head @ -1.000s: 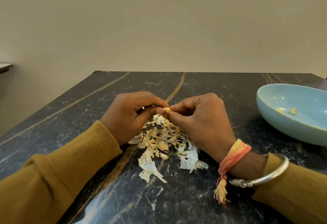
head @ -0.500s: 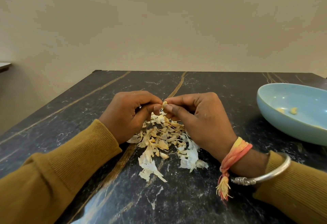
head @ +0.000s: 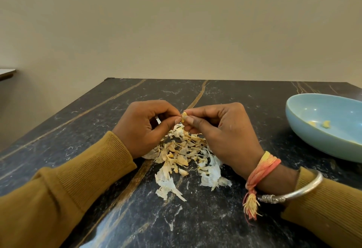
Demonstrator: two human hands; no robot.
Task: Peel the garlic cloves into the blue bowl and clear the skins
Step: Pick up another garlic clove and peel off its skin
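A small yellowish garlic clove (head: pixel 184 116) is pinched between the fingertips of my left hand (head: pixel 145 128) and my right hand (head: pixel 221 130), which meet above the table's middle. Directly below them lies a heap of papery garlic skins (head: pixel 184 155), white and tan, spreading toward me. The blue bowl (head: pixel 305 130) stands at the right edge of the view, apart from my right hand. Two peeled cloves (head: pixel 326 124) lie inside it.
The black marble table (head: pixel 98 122) with gold veins ends at a far edge against a beige wall. A pale ledge (head: pixel 5 72) shows at the far left. A metal bangle (head: pixel 290 194) and an orange thread band circle my right wrist.
Both hands have risen slightly above the skin heap and the clove between the fingertips has turned more upright. The bowl and the skins have not moved.
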